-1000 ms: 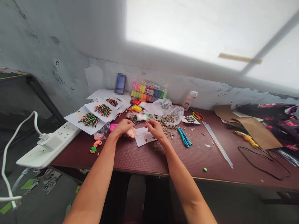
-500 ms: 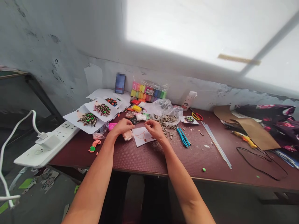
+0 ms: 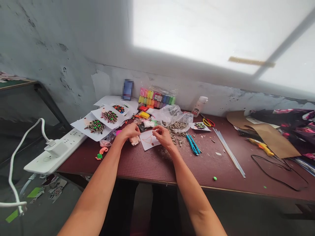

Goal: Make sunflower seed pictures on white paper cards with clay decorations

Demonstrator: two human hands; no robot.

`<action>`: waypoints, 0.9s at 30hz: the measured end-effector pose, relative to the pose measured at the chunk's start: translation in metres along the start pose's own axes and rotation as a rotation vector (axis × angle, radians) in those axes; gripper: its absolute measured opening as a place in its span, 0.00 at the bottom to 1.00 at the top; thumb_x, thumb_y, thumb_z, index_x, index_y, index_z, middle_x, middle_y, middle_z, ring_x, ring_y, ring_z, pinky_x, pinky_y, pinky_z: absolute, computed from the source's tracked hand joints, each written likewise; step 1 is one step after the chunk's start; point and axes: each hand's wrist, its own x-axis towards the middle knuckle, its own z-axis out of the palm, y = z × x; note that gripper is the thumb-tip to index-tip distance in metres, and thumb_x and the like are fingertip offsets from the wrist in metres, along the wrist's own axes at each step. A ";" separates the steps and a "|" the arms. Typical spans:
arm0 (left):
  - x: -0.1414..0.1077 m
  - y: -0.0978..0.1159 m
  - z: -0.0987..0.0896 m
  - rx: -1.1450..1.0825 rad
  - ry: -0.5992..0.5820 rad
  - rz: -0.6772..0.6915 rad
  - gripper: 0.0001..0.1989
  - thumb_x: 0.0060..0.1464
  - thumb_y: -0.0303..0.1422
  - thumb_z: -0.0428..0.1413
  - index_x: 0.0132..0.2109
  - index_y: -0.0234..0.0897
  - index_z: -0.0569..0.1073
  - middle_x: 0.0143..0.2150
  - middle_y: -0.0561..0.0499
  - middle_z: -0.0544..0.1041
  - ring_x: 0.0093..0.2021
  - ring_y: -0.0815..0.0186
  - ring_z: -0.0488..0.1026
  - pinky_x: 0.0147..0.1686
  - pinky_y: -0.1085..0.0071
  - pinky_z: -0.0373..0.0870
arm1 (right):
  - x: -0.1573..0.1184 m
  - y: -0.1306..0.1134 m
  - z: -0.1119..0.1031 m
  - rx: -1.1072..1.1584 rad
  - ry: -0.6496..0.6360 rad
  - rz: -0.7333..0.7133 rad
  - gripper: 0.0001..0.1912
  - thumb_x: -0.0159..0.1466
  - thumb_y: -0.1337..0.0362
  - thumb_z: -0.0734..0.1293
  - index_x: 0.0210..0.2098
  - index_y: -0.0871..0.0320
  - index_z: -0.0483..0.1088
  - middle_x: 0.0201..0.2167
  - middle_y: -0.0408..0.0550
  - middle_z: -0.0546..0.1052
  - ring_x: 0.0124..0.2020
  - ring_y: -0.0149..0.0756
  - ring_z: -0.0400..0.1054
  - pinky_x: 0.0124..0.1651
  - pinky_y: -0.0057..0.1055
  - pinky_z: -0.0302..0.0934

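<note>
My left hand (image 3: 131, 131) has its fingertips drawn together, with the pale peach lump (image 3: 134, 141) held against its underside, just beside the white sheet (image 3: 145, 145) that carries orange lines. My right hand (image 3: 162, 136) is above that sheet, thumb and finger closed tip to tip; I cannot tell whether anything sits between them. To handle this well, I judge that a light pinch suits a lump that looks soft, that my 2 wrists are best held low and steady, and that my palms should clear the sheet so nothing smears. Beyond my right hand, the crumpled clear bag (image 3: 172, 113) has striped seeds (image 3: 178, 125) in and around its mouth. The clear pack (image 3: 158, 98) against the wall holds coloured blocks in rows. The pale bottle (image 3: 199, 106) is capped, its contents hidden.
</note>
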 end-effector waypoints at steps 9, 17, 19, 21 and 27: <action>0.020 0.004 -0.003 0.057 0.083 0.043 0.05 0.36 0.28 0.59 0.25 0.39 0.80 0.27 0.49 0.80 0.32 0.60 0.75 0.30 0.72 0.64 | 0.000 0.005 0.002 -0.120 0.040 -0.042 0.09 0.58 0.64 0.65 0.34 0.57 0.77 0.25 0.41 0.76 0.25 0.28 0.64 0.30 0.24 0.57; -0.007 -0.006 0.003 -0.484 0.022 0.049 0.14 0.43 0.37 0.59 0.36 0.34 0.81 0.33 0.46 0.83 0.30 0.63 0.76 0.30 0.71 0.70 | -0.004 -0.007 0.002 -0.247 -0.025 -0.074 0.18 0.58 0.71 0.64 0.43 0.57 0.80 0.38 0.48 0.82 0.28 0.30 0.68 0.34 0.27 0.62; -0.011 -0.006 0.006 -0.501 -0.009 0.082 0.13 0.42 0.36 0.58 0.34 0.34 0.81 0.35 0.46 0.83 0.32 0.63 0.76 0.32 0.71 0.71 | -0.005 -0.010 0.001 -0.303 -0.027 -0.099 0.17 0.57 0.72 0.64 0.41 0.57 0.80 0.37 0.47 0.82 0.29 0.31 0.68 0.36 0.28 0.62; -0.011 -0.006 0.009 -0.469 -0.011 0.101 0.11 0.41 0.35 0.58 0.32 0.34 0.81 0.34 0.47 0.83 0.33 0.62 0.77 0.34 0.71 0.71 | -0.006 -0.011 0.000 -0.369 -0.012 -0.125 0.14 0.57 0.72 0.64 0.37 0.57 0.80 0.33 0.46 0.80 0.29 0.32 0.67 0.37 0.29 0.61; -0.005 -0.013 0.012 -0.419 0.000 0.128 0.12 0.41 0.34 0.56 0.32 0.35 0.81 0.33 0.48 0.82 0.32 0.63 0.76 0.33 0.71 0.70 | -0.011 -0.014 0.002 -0.449 -0.040 -0.166 0.12 0.58 0.70 0.65 0.39 0.58 0.79 0.36 0.47 0.77 0.32 0.33 0.67 0.38 0.29 0.61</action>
